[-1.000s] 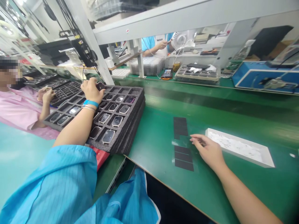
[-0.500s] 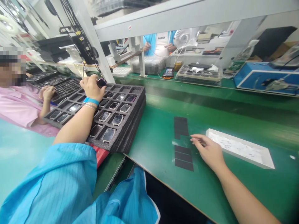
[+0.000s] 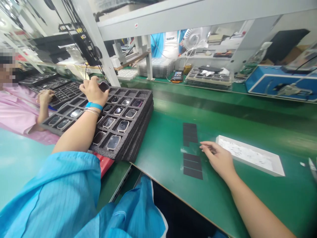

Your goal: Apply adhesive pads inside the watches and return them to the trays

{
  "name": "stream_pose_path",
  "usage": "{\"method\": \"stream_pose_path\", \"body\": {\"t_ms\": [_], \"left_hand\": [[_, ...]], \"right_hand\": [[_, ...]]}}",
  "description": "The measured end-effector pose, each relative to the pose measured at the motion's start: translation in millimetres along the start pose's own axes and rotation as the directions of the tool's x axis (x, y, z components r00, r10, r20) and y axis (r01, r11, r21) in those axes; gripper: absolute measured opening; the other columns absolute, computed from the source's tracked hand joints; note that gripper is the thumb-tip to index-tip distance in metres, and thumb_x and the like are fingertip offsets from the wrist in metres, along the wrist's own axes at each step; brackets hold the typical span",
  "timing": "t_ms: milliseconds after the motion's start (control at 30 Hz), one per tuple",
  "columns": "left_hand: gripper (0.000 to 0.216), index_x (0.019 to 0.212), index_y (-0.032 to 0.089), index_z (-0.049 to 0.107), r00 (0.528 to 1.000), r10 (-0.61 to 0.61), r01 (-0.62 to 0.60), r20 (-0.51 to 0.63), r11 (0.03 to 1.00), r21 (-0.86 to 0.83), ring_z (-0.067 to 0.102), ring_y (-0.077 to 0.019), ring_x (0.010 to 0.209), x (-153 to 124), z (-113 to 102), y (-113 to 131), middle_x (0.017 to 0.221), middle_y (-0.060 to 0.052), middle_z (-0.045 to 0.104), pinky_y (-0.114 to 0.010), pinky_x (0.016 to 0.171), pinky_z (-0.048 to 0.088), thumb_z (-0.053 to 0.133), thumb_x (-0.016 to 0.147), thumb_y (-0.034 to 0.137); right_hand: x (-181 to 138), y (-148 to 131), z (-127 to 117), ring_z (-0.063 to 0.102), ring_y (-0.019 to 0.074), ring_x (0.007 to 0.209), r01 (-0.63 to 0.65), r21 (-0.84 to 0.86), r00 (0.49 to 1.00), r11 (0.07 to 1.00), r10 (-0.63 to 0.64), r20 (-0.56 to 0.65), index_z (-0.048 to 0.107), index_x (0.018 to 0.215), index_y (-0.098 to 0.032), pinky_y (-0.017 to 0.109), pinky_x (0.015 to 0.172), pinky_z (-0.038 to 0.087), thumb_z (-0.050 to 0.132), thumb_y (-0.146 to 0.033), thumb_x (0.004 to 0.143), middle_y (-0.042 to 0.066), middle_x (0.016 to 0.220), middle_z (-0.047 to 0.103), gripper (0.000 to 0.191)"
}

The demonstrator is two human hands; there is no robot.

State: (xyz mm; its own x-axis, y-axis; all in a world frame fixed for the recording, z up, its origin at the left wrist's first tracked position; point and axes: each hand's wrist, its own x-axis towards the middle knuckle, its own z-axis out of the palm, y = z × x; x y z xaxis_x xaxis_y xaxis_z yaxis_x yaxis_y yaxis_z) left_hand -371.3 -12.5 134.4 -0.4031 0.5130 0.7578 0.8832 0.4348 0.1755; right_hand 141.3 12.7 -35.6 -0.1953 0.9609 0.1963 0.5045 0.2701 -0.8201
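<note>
My left hand (image 3: 94, 91) is closed on a dark-faced smartwatch case (image 3: 104, 86), held over the far part of a black foam tray (image 3: 118, 140). Several smartwatch cases without straps (image 3: 114, 142) lie face up in the tray's compartments. My left forearm covers part of the tray. On the right, my right hand (image 3: 219, 158) hovers low over the green table, thumb and index finger slightly apart, with nothing visible between them. Its fingertips are beside a clear sheet bearing black rectangular pieces (image 3: 192, 166), at the gap between the two dark groups.
A white shallow box (image 3: 250, 155) with small white pieces lies right of my right hand. More foam trays are stacked underneath. A co-worker in pink (image 3: 22, 112) handles other trays at left. A grey shelf frame (image 3: 188, 23) and a blue fixture (image 3: 279, 82) stand behind.
The view has shifted slightly. My left hand still holds the smartwatch case over the tray, and my right hand stays beside the black pieces. The co-worker's hands at the back have left view.
</note>
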Motion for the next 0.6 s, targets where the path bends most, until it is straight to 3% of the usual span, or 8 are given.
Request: {"method": "stream_pose_path", "body": {"t_ms": [233,600], "left_hand": [[0.057,0.121,0.014,0.048,1.000,-0.017,0.017,-0.010,1.000,0.010,0.046,-0.0283,0.112,1.5,0.4,1.4,0.106,-0.008,0.065,-0.048,0.101,0.027,0.074,0.073,0.028],[0.055,0.119,0.013,0.048,1.000,-0.010,0.009,-0.005,1.000,-0.020,0.043,-0.0281,0.111,1.8,4.0,2.0,0.105,-0.009,0.063,-0.050,0.101,0.025,0.073,0.074,0.029]], "right_hand": [[-0.9,-1.4,-0.4,0.069,0.0207,0.068,0.023,0.013,1.000,1.000,-0.023,-0.004,0.072,0.092,-0.020,0.032,0.061,0.054,0.055,-0.046,0.079,0.008,0.079,0.074,0.033],[-2.7,-7.0,-0.9,0.070,0.0234,0.071,-0.051,0.016,0.999,0.999,0.051,0.007,0.072,0.091,-0.020,0.037,0.066,0.056,0.053,-0.053,0.074,0.010,0.082,0.074,0.042]]}}
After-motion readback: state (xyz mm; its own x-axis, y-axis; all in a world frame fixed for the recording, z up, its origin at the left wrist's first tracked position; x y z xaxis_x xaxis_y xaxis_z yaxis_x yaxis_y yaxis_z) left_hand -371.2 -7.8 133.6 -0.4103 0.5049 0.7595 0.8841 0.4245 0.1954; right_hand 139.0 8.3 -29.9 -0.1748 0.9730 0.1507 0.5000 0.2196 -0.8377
